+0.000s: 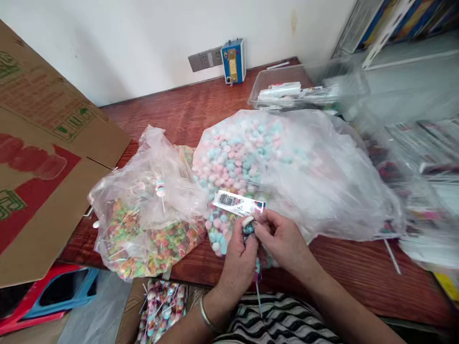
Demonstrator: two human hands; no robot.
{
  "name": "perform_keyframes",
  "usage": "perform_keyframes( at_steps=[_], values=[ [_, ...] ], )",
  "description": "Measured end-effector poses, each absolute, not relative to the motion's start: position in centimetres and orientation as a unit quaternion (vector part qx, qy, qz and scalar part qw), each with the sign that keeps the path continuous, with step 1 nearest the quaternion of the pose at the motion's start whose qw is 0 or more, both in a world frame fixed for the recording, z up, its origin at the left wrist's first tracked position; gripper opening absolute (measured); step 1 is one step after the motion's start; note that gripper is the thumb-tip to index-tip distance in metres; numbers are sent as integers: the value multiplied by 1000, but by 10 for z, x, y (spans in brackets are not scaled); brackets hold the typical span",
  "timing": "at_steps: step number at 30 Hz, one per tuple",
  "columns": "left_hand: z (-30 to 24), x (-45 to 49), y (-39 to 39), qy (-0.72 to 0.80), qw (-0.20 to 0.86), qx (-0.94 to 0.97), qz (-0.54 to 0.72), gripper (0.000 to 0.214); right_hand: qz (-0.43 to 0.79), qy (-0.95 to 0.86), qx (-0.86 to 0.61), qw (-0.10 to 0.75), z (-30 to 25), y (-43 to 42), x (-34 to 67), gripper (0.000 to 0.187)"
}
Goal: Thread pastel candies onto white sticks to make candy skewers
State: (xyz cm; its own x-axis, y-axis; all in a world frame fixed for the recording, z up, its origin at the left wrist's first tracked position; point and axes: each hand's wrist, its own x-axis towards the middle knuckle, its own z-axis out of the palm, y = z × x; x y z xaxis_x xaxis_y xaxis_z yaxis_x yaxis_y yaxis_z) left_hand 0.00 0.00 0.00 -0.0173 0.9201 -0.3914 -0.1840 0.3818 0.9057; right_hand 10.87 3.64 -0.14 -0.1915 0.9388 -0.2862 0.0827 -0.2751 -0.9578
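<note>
Both my hands meet over the table's front edge around a wrapped candy stick (248, 228), whose thin white stick (258, 298) points down toward my lap. My left hand (241, 258) is closed around the candy's side. The fingers of my right hand (285, 239) pinch at its top, partly hiding it. Just beyond my fingertips lies a white printed wrapper strip (238, 203); whether it joins the candy's wrapping I cannot tell. Behind it a large clear bag of pink and blue candies (229, 162) lies open. Left of that is a bag of colourful gummies (150, 243), with a candy skewer (160, 190) on it.
A cardboard box (46, 143) stands at left. Below the table edge, a box holds several finished-looking candy sticks (165, 308). At the back are a clear plastic bin (304, 88) and a blue-white box (234, 62). A loose white stick (392, 256) lies at right.
</note>
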Motion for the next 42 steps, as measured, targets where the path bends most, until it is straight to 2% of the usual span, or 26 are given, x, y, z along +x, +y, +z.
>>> perform_keyframes(
  at_steps=[3,7,13,19,25,27,30,35,42],
  values=[
    [-10,0,-3,509,666,274,471,31,692,-426,-450,370,-1,35,112,11],
    [-13,0,-4,468,688,225,508,29,731,-383,-412,388,-2,29,112,13],
    [-8,-2,-3,542,609,238,528,29,616,-484,-471,407,0,17,108,17],
    [-14,-5,-9,488,663,191,534,23,563,-507,-509,408,-5,12,109,20],
    [-18,-4,-12,475,684,169,527,25,691,-399,-443,408,-5,15,107,20],
    [-18,-2,-11,473,691,178,517,26,688,-379,-451,424,-2,19,108,19],
    [-17,0,-12,460,702,200,506,27,667,-395,-459,434,4,25,113,28],
    [-14,1,-17,457,701,259,483,28,657,-480,-420,402,9,27,126,13],
    [-9,4,-19,440,703,276,486,33,564,-565,-455,395,4,27,135,9]
  ],
)
